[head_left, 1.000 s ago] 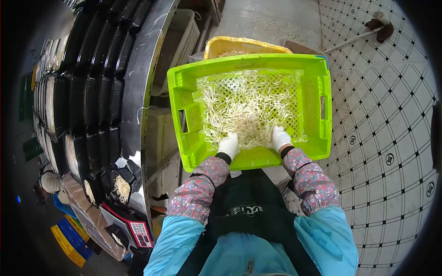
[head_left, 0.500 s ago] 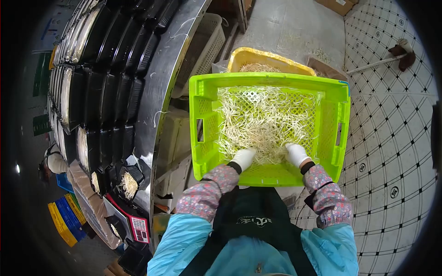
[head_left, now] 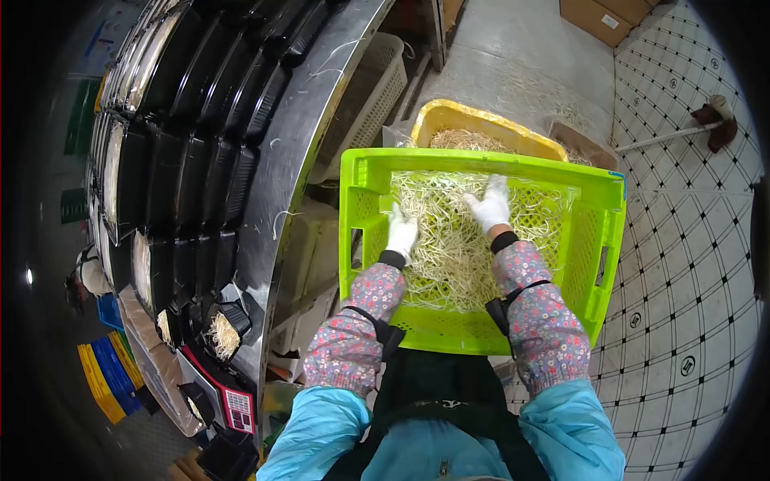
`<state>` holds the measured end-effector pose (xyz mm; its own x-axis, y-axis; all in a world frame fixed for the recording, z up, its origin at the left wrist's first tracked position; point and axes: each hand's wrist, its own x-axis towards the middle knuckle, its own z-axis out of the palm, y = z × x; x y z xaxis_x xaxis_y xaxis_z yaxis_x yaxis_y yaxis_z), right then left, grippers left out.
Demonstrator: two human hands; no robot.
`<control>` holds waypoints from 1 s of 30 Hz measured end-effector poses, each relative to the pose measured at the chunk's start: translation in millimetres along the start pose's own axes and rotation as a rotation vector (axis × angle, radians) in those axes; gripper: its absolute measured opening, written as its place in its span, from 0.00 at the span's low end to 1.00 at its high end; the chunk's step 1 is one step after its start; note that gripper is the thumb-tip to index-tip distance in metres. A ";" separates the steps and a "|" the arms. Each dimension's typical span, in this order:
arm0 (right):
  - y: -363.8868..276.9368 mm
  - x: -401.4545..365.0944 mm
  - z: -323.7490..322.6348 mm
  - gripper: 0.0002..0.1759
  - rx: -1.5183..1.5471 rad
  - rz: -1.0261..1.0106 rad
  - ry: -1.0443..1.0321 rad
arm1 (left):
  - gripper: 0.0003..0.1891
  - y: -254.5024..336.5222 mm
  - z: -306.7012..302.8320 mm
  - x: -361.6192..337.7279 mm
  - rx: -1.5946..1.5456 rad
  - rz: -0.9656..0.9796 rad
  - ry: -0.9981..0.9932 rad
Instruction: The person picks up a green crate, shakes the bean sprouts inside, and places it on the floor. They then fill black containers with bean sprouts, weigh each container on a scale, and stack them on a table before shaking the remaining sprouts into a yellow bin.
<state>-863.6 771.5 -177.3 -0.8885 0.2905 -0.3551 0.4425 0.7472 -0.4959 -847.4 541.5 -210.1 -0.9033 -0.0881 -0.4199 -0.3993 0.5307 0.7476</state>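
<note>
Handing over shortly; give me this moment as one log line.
left hand: at strands | right hand: open, at strands | strands: in crate | tub: beyond crate

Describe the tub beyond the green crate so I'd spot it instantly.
Find the big lime-green crate strewn with pale strands. Just past its far rim, partly hidden by it, sits the tub. Unlike the crate and the brown box on its right, it is yellow.
</note>
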 end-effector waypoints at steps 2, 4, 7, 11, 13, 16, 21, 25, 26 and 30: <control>-29.2 -11.2 29.4 0.59 -0.069 -0.063 -0.035 | 0.36 26.5 4.4 -18.4 -0.427 -0.224 -0.246; -61.1 -31.8 32.2 0.60 -0.005 -0.102 -0.099 | 0.35 -1.5 19.0 -22.0 -0.487 -0.097 -0.216; -88.3 -46.2 25.7 0.60 -0.148 -0.122 -0.053 | 0.35 38.4 -16.7 -66.7 -0.671 -0.150 -0.130; -91.2 -40.8 42.0 0.48 -0.245 -0.236 0.001 | 0.31 45.4 -73.7 -126.1 -0.724 -0.085 -0.334; -72.8 -29.2 63.2 0.33 -0.258 -0.373 0.101 | 0.27 53.3 -106.5 -155.4 -0.582 -0.042 -0.441; -62.7 -22.7 45.9 0.22 -0.012 -0.352 0.045 | 0.23 48.8 -150.2 -197.0 -0.581 -0.025 -0.368; -64.1 -38.6 -2.7 0.20 0.504 -0.310 -0.180 | 0.22 33.5 -227.5 -257.4 -0.594 -0.080 -0.304; -132.6 -92.3 -63.3 0.15 0.732 -0.253 -0.414 | 0.21 13.3 -281.1 -301.2 -0.718 -0.090 -0.220; -150.7 -105.0 -67.1 0.16 0.755 -0.302 -0.469 | 0.21 10.3 -297.1 -310.8 -0.731 -0.109 -0.207; -283.7 -185.2 -80.2 0.19 0.842 -0.455 -0.764 | 0.21 -6.3 -356.3 -352.0 -0.778 -0.087 -0.012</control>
<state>-834.3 553.6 92.7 -0.8083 -0.5336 -0.2490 0.3024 -0.0134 -0.9531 -582.9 268.8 116.3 -0.8636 -0.0912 -0.4958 -0.4679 -0.2213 0.8556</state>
